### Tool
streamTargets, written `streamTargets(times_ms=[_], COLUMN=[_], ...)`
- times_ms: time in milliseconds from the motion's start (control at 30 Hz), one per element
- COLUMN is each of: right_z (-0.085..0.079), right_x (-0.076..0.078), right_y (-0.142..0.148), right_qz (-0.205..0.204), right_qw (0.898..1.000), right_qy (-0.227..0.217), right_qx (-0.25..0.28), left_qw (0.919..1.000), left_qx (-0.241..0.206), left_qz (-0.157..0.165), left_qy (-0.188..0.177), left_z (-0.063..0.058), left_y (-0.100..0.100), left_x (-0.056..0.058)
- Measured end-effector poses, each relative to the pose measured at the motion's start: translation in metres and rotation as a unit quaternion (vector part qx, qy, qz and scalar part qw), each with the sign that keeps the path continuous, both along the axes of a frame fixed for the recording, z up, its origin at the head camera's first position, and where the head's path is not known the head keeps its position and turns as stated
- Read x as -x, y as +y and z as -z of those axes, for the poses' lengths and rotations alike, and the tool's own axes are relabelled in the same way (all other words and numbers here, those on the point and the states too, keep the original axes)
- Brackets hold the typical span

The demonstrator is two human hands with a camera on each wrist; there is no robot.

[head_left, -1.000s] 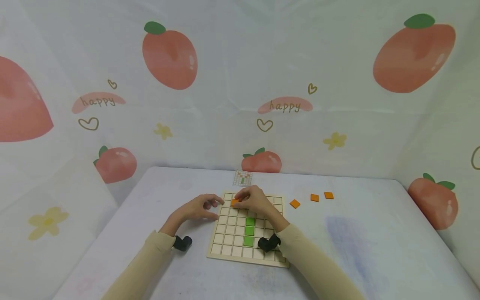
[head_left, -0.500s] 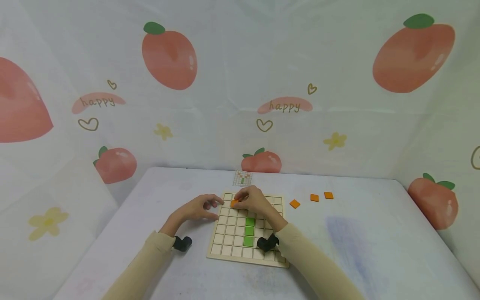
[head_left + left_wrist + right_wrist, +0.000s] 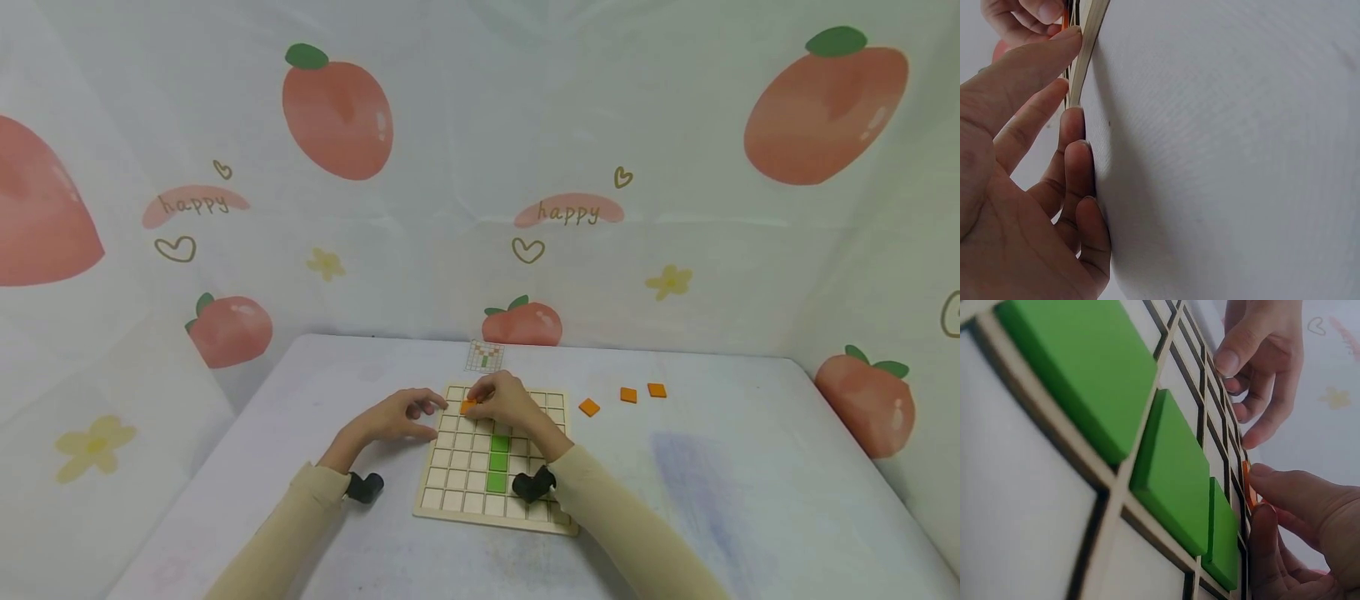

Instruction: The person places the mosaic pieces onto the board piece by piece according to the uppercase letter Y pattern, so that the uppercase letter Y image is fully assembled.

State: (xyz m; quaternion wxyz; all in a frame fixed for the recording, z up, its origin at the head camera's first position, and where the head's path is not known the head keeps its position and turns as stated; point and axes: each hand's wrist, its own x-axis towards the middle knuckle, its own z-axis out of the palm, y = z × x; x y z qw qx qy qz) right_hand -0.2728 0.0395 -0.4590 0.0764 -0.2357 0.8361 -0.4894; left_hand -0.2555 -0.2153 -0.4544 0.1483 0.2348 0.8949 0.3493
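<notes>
A wooden grid board (image 3: 454, 501) lies on the table in the head view, with several green square tiles (image 3: 498, 462) in one column of its cells. Near the board's far left corner, my right hand (image 3: 512, 403) pinches an orange square tile (image 3: 468, 407) between thumb and fingers. The right wrist view shows that orange tile (image 3: 1249, 484) low at the grid, partly covered by the fingertips. My left hand (image 3: 397, 415) is at the board's left edge with fingers relaxed. In the left wrist view, its thumb (image 3: 1035, 65) touches the board's side (image 3: 1089, 47).
Several loose orange tiles (image 3: 628, 395) lie on the table to the right of the board. Behind the board is a small card (image 3: 485, 357) printed with a coloured grid pattern. A white curtain (image 3: 420, 275) with fruit prints hangs behind the table.
My right wrist has shifted very slightly left, with the fingers staying on the orange tile at the same part of the board. The left hand keeps its place.
</notes>
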Motion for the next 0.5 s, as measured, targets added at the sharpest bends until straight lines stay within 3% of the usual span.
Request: streamTargets(times_ms=[233, 500], right_z=[-0.001, -0.006], right_x=[0.001, 0.001], right_y=[0.004, 0.022], right_qz=[-0.003, -0.054], right_qw=[1.0, 0.998], right_qy=[-0.011, -0.002], right_qx=[0.01, 0.039], left_qw=[1.0, 1.0], left_qx=[-0.004, -0.002], left_qz=[0.003, -0.002], left_qy=[0.001, -0.003], left_z=[-0.001, -0.002], left_y=[0.001, 0.001], left_x=[0.0, -0.001])
